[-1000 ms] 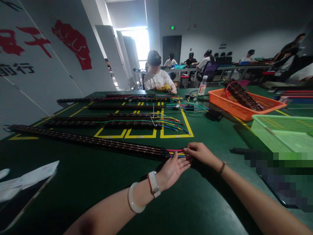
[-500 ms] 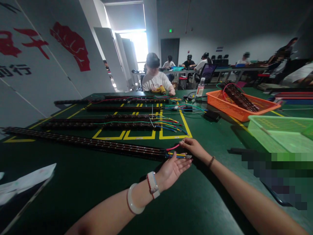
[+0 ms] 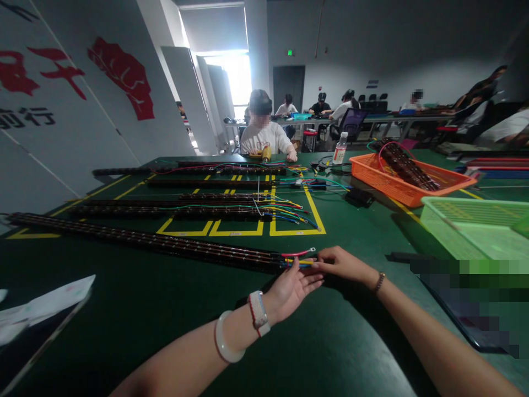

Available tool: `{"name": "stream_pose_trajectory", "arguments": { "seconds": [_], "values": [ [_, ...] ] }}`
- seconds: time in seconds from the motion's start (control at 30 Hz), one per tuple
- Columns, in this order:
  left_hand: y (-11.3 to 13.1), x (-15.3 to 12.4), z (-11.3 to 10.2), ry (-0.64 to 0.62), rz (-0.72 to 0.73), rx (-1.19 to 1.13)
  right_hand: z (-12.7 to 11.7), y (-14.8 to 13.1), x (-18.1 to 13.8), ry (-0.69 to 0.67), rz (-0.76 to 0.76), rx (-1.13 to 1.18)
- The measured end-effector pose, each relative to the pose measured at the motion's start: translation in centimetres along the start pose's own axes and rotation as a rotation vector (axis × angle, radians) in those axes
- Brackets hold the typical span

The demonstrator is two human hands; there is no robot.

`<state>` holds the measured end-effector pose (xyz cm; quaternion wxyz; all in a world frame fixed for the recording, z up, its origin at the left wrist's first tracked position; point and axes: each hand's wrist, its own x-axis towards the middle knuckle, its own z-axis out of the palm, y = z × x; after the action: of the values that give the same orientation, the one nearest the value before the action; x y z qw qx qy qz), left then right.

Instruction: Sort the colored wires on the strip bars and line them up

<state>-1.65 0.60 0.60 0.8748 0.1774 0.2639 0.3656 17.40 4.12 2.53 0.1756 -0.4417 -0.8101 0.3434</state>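
Observation:
A long dark strip point(image 3: 157, 242) lies across the green table, with coloured wires point(image 3: 298, 259) fanning out of its right end. My left hand point(image 3: 294, 285) lies palm up just under those wire ends, fingers stretched out. My right hand point(image 3: 339, 262) comes in from the right and pinches the wire ends with its fingertips. The red wire point(image 3: 298, 253) with a ring terminal sticks out free, above the others.
Several more dark strips with coloured wires point(image 3: 231, 207) lie inside yellow floor-tape boxes further back. An orange basket point(image 3: 407, 176) of strips and a green basket point(image 3: 471, 226) stand at the right. A seated person point(image 3: 264, 135) works at the far edge; papers point(image 3: 37, 309) lie at the left.
My right hand let the red wire go and dropped back down to the other wire ends. The left hand has stayed palm up under them.

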Motion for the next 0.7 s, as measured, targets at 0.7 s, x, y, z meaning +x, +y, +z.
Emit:
{"name": "stream_pose_trajectory", "arguments": {
  "seconds": [0.7],
  "values": [
    [0.3, -0.2, 0.3, 0.059, -0.023, 0.02, 1.5, 1.7, 2.7, 0.457, 0.057, -0.21]
  ]
}}
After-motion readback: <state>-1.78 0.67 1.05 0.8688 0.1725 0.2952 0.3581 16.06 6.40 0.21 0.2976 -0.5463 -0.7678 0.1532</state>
